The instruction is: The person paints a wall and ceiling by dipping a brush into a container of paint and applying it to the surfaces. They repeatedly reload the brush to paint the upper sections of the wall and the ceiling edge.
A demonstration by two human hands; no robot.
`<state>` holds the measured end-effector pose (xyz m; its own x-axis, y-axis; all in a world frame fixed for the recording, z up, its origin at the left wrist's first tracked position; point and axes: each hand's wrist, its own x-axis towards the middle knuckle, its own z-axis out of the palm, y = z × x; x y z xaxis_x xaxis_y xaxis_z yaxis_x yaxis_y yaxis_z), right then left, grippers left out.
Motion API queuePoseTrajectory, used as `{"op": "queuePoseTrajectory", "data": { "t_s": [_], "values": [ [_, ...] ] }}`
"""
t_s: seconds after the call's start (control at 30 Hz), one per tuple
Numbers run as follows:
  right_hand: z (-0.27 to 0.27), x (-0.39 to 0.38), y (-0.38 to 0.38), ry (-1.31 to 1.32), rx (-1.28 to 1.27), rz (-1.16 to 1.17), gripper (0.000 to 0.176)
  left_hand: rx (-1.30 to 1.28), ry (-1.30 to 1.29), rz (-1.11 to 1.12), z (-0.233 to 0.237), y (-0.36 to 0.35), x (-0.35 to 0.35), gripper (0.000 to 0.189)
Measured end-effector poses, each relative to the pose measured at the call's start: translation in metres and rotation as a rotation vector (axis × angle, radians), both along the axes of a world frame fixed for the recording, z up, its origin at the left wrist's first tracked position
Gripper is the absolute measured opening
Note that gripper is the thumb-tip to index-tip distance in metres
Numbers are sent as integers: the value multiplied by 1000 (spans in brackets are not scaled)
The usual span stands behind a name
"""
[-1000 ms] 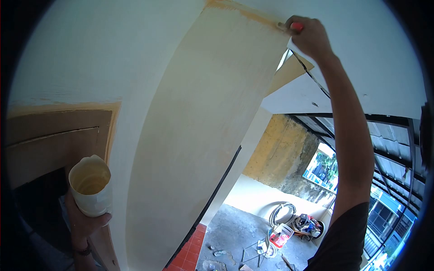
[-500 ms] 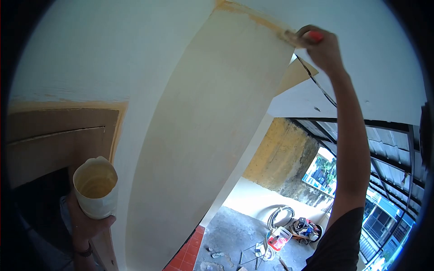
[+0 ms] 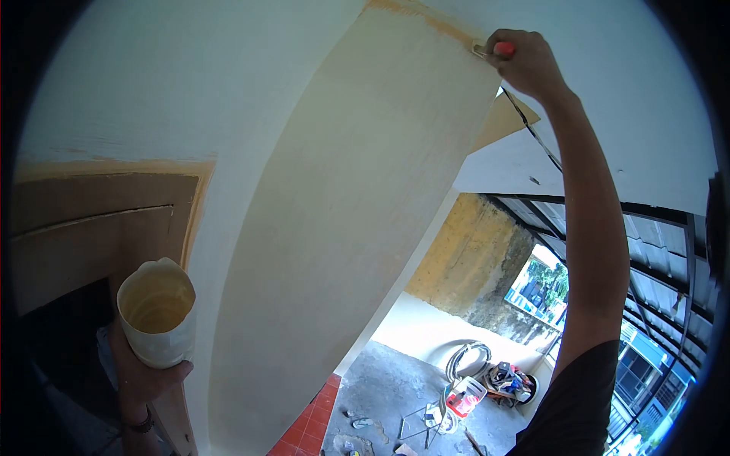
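High at the upper right, my right hand [image 3: 525,61] is closed round a paintbrush with a red handle [image 3: 503,49]. Its bristles [image 3: 478,49] touch the top edge of the cream wall panel [image 3: 350,175], where an orange-tan paint band [image 3: 445,29] runs along the ceiling line. At the lower left my left hand [image 3: 148,380] holds a white cut-open plastic container [image 3: 160,334] from below and behind. Its rim is uneven, and its inside looks yellowish.
A brown door frame [image 3: 114,220] stands left, edged with tan paint. Dark cables [image 3: 532,129] hang beside the panel's upper right. Below right, the concrete floor [image 3: 380,387] holds a coiled hose [image 3: 465,357], a red-and-white box [image 3: 465,397] and a heaped tub [image 3: 509,382].
My right hand and the brush have shifted slightly left and up along the top edge. My left hand and the container have barely moved; the view has shifted slightly.
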<state>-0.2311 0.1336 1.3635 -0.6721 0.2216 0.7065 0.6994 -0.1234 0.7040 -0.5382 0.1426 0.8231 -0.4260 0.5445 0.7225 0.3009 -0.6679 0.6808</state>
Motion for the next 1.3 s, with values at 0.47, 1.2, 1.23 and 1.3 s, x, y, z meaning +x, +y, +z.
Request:
{"op": "queuePoseTrajectory", "data": {
  "t_s": [0.47,1.2,1.23,1.3],
  "values": [
    [7,-44,13,20,20,134,17,-36,-33,-74,20,-11,5,76],
    [25,-56,12,-112,-85,80,13,-43,-29,-128,14,-9,5,76],
    [27,-59,4,11,-173,163,14,-43,-26,-129,16,-10,4,76],
    [19,-56,8,29,-147,111,14,-14,32,-86,20,-15,5,75]
  ]
}}
